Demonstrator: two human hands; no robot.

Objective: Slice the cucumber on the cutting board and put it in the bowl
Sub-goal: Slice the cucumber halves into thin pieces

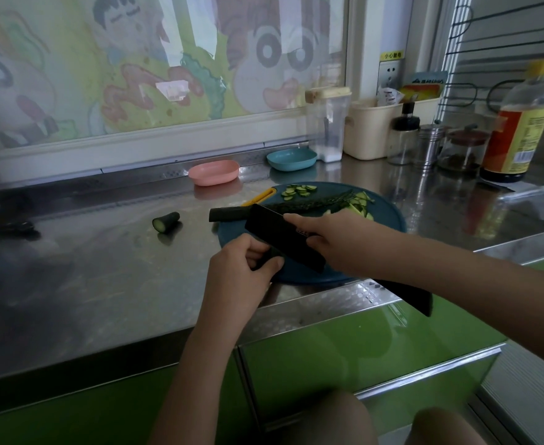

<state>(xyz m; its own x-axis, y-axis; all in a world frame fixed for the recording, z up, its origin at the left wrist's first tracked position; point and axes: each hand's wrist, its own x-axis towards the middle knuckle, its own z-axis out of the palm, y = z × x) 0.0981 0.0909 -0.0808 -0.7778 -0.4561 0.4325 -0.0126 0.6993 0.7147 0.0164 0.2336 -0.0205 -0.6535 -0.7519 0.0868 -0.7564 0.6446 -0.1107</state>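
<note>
1. two bare hands work over a round dark teal cutting board (389, 220) that lies at the front edge of a steel counter (103, 252).
2. the right hand (338, 242) is clenched round a black knife (283, 236), grasping it where blade meets handle. the forefinger lies along the top of the blade, and the handle pokes out behind, under the forearm.
3. the blade slants across the near left part of the board, its tip toward the far left.
4. the left hand (241, 261) has fingers and thumb curled round a short dark piece (272, 253) at the board's near left rim, just beside the blade. the fingers hide most of it, so whether it is cucumber is hard to tell.
5. the long cucumber (296, 205) lies crosswise on the far half of the board. its left end juts past the rim and its right part looks scored or cut.
6. several round slices (298, 190) lie on the board beyond the cucumber, and a loose heap of cut pieces (362, 203) sits at its right end.
7. one cucumber stub (165, 222) rests on the counter, well left of the board, cut face toward the camera.
8. a pink bowl (213, 172) and a blue bowl (291, 159) stand at the back of the counter beyond the board, apart from each other.
9. a yellow tab (259, 196) shows at the board's far left rim.
10. further right stand a clear canister (328, 123), a cream bin (370, 130), small jars and a tall bottle (521, 123) with a yellow cap.
</note>
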